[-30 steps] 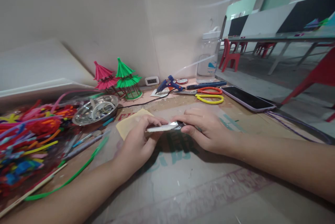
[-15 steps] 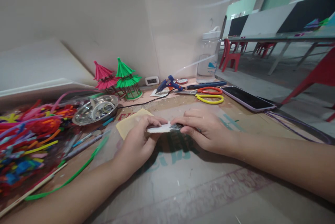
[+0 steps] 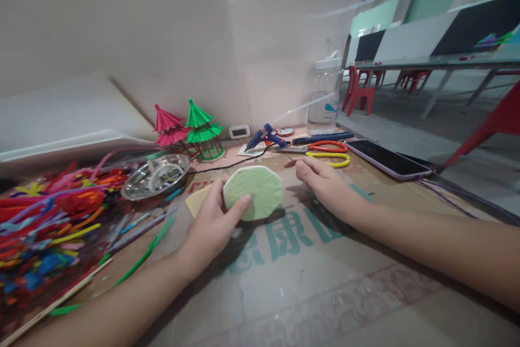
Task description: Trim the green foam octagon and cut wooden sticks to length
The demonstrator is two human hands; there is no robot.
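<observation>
My left hand (image 3: 217,220) grips a pale green disc (image 3: 258,195) by its left side, thumb across the face. The disc is roughly round with straight-cut sides and a white edge, and its green face is tilted up toward me. To the right of it, my right hand (image 3: 319,179) is closed in a pinch. Something small and thin shows at those fingertips, too blurred to name. A yellow paper sheet (image 3: 195,202) lies on the table, partly behind my left hand. Beyond my right hand rest scissors (image 3: 329,158) with red and yellow handles.
Colourful pipe cleaners (image 3: 52,228) are heaped on the left beside a metal dish (image 3: 156,176). Farther back stand pink (image 3: 168,125) and green (image 3: 203,128) miniature pavilions, a blue glue gun (image 3: 264,136) and a water bottle (image 3: 324,95). A phone (image 3: 388,158) lies right.
The disc has turned from edge-on to showing its green face. My right hand has moved away from its edge, toward the right and slightly up.
</observation>
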